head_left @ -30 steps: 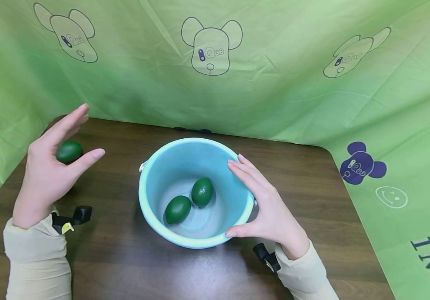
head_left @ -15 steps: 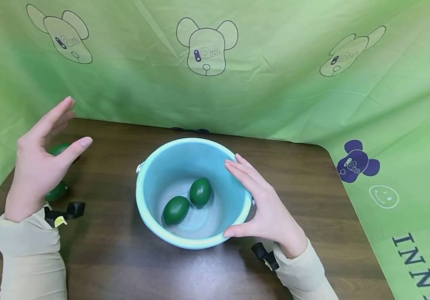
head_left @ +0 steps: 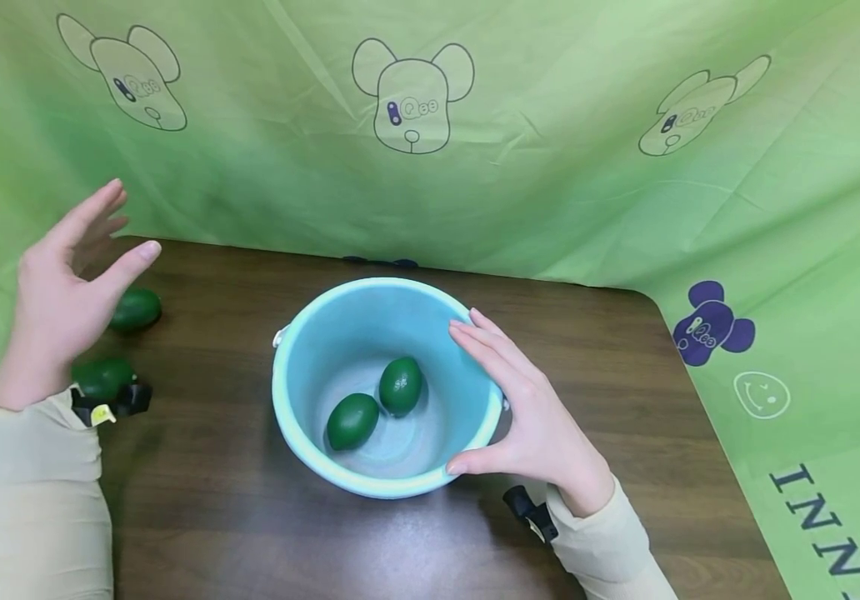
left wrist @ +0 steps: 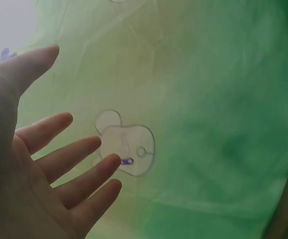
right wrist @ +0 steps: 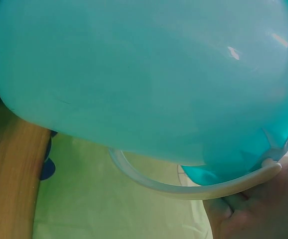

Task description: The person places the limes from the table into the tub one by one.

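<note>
A light blue bucket (head_left: 370, 321) stands upright on the wooden table, two dark green, egg-shaped fruits that look like avocados lying on its floor: one avocado (head_left: 352, 421) nearer, another avocado (head_left: 401, 386) just behind. My right hand (head_left: 538, 408) grips the bucket's right rim, fingertips over the edge and thumb at the near side. The right wrist view shows the bucket's pale handle (right wrist: 184, 192) hanging below its rim. My left hand (head_left: 58, 304) is raised at the left with spread fingers, holding nothing. Beside it on the table are an avocado (head_left: 136, 310) and a nearer avocado (head_left: 102, 377), partly hidden by the wrist.
A green cloth (head_left: 265, 167) printed with bear-head outlines hangs behind the table (head_left: 212, 467) and around its sides. Black camera mounts sit on both wrists, the left mount (head_left: 130, 400) overlapping the nearer avocado in the head view.
My left hand has moved left and away from me, uncovering the two avocados beside it. The right hand and the bucket have stayed put.
</note>
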A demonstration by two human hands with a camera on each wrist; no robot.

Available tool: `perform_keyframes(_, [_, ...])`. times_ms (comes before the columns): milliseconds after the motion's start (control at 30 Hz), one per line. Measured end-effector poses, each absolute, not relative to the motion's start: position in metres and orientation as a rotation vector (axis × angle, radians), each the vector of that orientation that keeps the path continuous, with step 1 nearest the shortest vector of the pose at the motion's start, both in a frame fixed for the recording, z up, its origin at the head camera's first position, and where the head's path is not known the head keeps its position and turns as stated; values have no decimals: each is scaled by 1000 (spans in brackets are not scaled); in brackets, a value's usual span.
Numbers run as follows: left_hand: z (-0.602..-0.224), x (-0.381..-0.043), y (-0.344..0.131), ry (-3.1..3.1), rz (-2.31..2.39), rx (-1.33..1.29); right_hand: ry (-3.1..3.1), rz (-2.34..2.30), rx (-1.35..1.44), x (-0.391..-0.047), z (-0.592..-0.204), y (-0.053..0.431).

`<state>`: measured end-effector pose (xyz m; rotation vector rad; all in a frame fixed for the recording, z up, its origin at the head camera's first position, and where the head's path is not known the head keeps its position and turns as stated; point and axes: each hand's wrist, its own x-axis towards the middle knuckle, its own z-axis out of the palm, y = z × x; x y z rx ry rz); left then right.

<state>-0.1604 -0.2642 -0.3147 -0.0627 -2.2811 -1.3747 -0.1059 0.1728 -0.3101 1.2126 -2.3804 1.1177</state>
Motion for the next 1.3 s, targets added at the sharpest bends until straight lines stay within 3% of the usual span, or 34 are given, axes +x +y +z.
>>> perform_keyframes(667, [-329,-197,-311,-2550,-1458,334,-2389,1101,1204,-108,-318,177])
perform_keyframes(1300, [-342,-222,-339,-2939,-1260,308,-2409,1120,1184,-103,-312,173])
